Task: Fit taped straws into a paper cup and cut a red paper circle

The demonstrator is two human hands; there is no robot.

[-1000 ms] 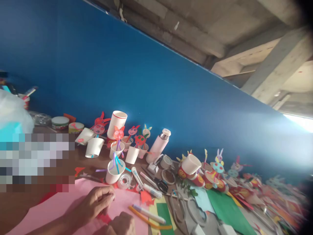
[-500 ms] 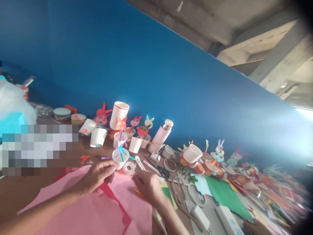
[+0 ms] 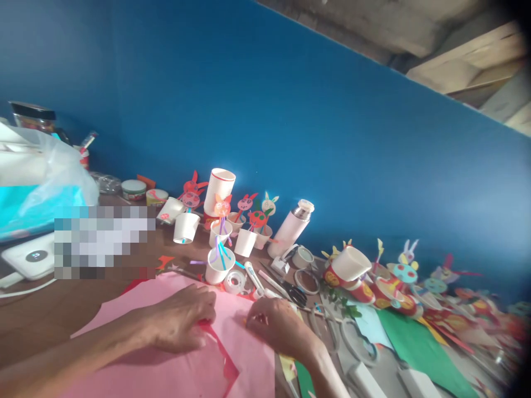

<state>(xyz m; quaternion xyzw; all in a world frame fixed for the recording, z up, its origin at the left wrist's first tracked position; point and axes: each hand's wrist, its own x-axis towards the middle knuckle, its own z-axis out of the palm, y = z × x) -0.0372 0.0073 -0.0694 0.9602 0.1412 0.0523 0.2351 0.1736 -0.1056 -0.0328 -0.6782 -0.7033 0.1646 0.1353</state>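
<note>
Pink paper sheets (image 3: 253, 362) lie across the table in front of me, with a strip of red paper (image 3: 227, 356) showing along a fold or edge. Over the pink paper is my left hand (image 3: 182, 318), its fingers curled inward at the top end of the red strip; what they pinch is hidden. My right hand (image 3: 282, 326) rests at the paper's right side with bent fingers, and I cannot make out anything in them. Just beyond the hands stand a white paper cup (image 3: 216, 272) with purple and blue strips and a roll of clear tape (image 3: 235, 283).
Black-handled scissors (image 3: 297, 294) and a pink-and-white thermos (image 3: 290, 226) are behind my right hand. Paper cups with animal faces (image 3: 244, 243) crowd the back. Green paper (image 3: 418, 348) and cables lie right; a plastic bag (image 3: 70, 166) and white power bank (image 3: 31, 257) left.
My left hand has moved down from beside the white cup onto the pink paper. My right hand stays near the paper's right side. The view has swung a little left.
</note>
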